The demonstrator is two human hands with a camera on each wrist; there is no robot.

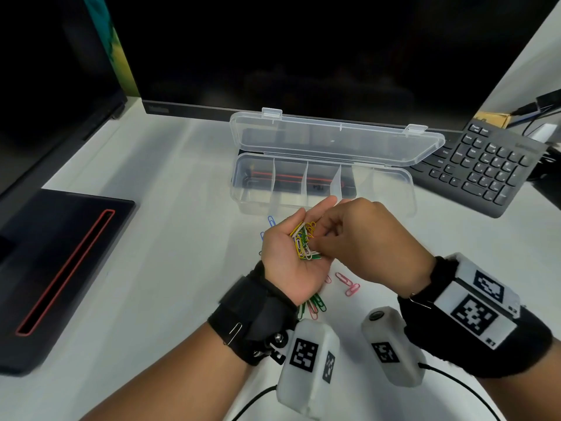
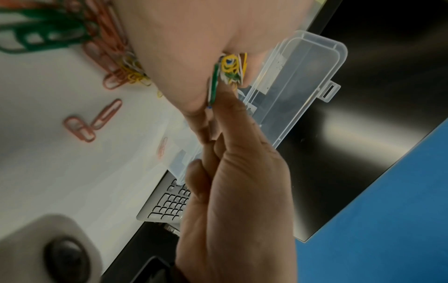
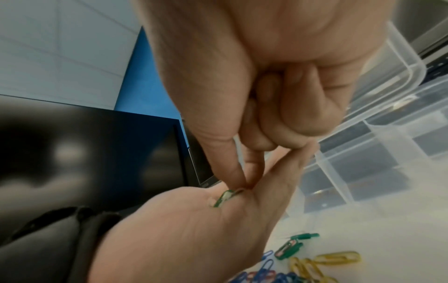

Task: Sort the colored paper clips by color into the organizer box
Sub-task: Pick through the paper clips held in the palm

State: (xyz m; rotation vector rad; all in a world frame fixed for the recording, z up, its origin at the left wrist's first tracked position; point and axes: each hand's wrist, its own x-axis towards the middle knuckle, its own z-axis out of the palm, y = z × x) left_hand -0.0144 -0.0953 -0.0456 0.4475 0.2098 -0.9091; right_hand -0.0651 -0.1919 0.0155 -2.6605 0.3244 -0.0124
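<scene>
My left hand (image 1: pixel 282 268) is held palm up over the white desk, carrying a small heap of yellow, green and white paper clips (image 1: pixel 305 241). My right hand (image 1: pixel 358 238) reaches into that heap from the right. Its thumb and forefinger pinch a green clip (image 3: pixel 225 198) lying on the left palm (image 3: pixel 194 229). The clear organizer box (image 1: pixel 391 189) stands just behind the hands, lid (image 1: pixel 334 138) thrown back and several compartments showing. Loose pink clips (image 1: pixel 347 282), green clips (image 1: pixel 318 302) and a blue clip (image 1: pixel 271 221) lie on the desk under and around the hands.
A black keyboard (image 1: pixel 485 171) sits at the right behind the box. A large dark monitor (image 1: pixel 273 56) fills the back. At the left lies a black monitor base with a red-edged slot (image 1: pixel 60 268). More yellow clips (image 3: pixel 337 256) and blue clips (image 3: pixel 261 271) lie below my hands.
</scene>
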